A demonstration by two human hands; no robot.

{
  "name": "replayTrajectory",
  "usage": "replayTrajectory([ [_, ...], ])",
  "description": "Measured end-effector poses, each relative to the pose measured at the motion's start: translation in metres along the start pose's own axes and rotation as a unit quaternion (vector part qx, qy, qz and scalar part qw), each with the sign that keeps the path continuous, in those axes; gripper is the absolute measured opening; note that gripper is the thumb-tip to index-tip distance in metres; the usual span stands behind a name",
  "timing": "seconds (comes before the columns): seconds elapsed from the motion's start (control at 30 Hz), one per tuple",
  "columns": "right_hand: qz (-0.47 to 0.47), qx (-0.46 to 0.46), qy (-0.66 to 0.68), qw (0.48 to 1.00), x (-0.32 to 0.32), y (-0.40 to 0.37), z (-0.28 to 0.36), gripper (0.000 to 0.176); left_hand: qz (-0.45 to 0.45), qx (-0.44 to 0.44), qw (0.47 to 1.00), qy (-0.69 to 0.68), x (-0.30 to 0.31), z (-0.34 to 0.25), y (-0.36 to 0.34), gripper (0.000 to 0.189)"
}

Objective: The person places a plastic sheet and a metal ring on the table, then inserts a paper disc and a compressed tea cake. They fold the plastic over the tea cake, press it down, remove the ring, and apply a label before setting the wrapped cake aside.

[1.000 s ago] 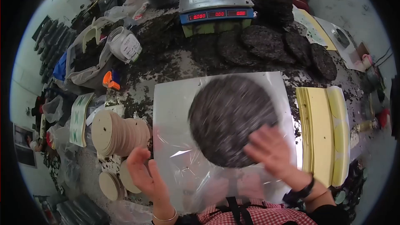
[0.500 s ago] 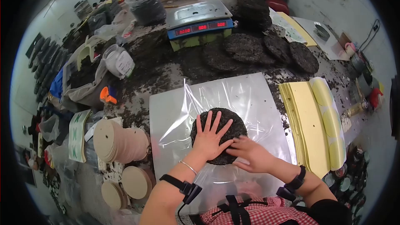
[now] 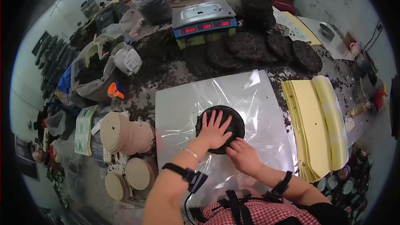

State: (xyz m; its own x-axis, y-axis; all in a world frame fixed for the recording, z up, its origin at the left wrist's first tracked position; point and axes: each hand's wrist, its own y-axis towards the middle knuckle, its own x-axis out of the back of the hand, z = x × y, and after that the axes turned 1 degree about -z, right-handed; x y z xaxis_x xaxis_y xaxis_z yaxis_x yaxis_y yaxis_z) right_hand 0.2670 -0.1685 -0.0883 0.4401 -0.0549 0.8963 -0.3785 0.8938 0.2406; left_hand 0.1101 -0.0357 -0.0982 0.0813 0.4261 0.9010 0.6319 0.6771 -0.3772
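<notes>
A dark round pressed cake of what looks like tea lies on clear plastic film over a grey sheet. Its rim looks glossy, as if film covers it. My left hand presses flat on top, fingers spread. At the cake's lower right edge my right hand has its fingers bent together, seemingly pinching the film; the fingertips are partly hidden.
Left of the sheet stand a stack of round beige paper discs and an orange-handled tool. To the right lie yellow paper sheets. Behind are a digital scale, more dark cakes and scattered dark crumbs.
The upright fold of film left of the cake has gone down, and the cake's surface looks glossier. My right hand has drawn its fingers together at the cake's edge; my left stays flat.
</notes>
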Motion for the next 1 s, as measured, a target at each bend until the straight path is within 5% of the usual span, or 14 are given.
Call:
replayTrajectory([
  [0.13, 0.003, 0.005, 0.007, 1.0, -0.005, 0.004, -0.003, 0.016, -0.088, -0.044, 0.995, -0.02, -0.004, 0.002, -0.024, 0.079],
  [0.23, -0.063, 0.01, 0.27, 0.961, 0.044, -0.002, -0.01, 0.031, -0.063, -0.039, 0.997, 0.019, -0.009, 0.003, -0.018, 0.09],
  [0.37, -0.309, -0.309, 0.043, 0.899, 0.089, -0.062, -0.021, 0.046, -0.034, -0.023, 0.999, 0.002, -0.019, 0.002, -0.007, 0.102],
  [0.4, -0.306, -0.311, 0.04, 0.899, 0.081, -0.084, -0.026, 0.046, -0.033, -0.026, 0.999, -0.001, -0.023, 0.002, -0.006, 0.102],
  [0.47, 0.01, -0.516, 0.337, 0.788, 0.057, -0.128, -0.032, 0.026, -0.05, -0.019, 0.998, 0.022, -0.025, 0.001, -0.005, 0.102],
  [0.5, 0.005, -0.517, 0.336, 0.788, 0.058, -0.124, -0.03, 0.026, -0.041, -0.023, 0.998, 0.029, -0.024, 0.001, -0.005, 0.105],
  [0.57, 0.115, -0.431, 0.507, 0.738, 0.069, -0.105, -0.033, 0.012, -0.044, -0.028, 0.998, 0.04, -0.025, -0.001, -0.006, 0.105],
  [0.6, 0.019, -0.371, 0.602, 0.707, 0.118, -0.093, -0.029, 0.019, -0.052, -0.021, 0.997, 0.049, -0.024, 0.0, -0.004, 0.104],
  [0.77, 0.001, -0.319, 0.546, 0.775, 0.091, -0.148, -0.008, 0.013, -0.069, 0.012, 0.993, 0.099, 0.002, -0.021, -0.015, 0.094],
  [0.8, 0.051, -0.171, 0.245, 0.953, 0.076, -0.142, 0.009, 0.027, -0.073, 0.018, 0.992, 0.097, 0.018, -0.032, -0.036, 0.094],
  [0.83, 0.105, 0.032, 0.032, 0.993, 0.055, -0.138, 0.01, 0.042, -0.077, 0.007, 0.997, -0.019, 0.036, -0.039, -0.055, 0.083],
  [0.87, 0.068, 0.065, -0.003, 0.996, 0.037, -0.125, 0.013, 0.048, -0.079, -0.003, 0.988, -0.133, 0.055, -0.048, -0.079, 0.073],
  [0.97, -0.005, 0.097, -0.17, 0.981, -0.007, -0.088, 0.015, 0.06, -0.369, -0.196, 0.823, -0.383, 0.049, -0.101, -0.214, 0.042],
  [1.0, -0.005, 0.098, -0.168, 0.981, -0.023, -0.078, 0.008, 0.06, -0.248, -0.327, 0.748, -0.521, 0.012, -0.11, -0.235, 0.04],
])
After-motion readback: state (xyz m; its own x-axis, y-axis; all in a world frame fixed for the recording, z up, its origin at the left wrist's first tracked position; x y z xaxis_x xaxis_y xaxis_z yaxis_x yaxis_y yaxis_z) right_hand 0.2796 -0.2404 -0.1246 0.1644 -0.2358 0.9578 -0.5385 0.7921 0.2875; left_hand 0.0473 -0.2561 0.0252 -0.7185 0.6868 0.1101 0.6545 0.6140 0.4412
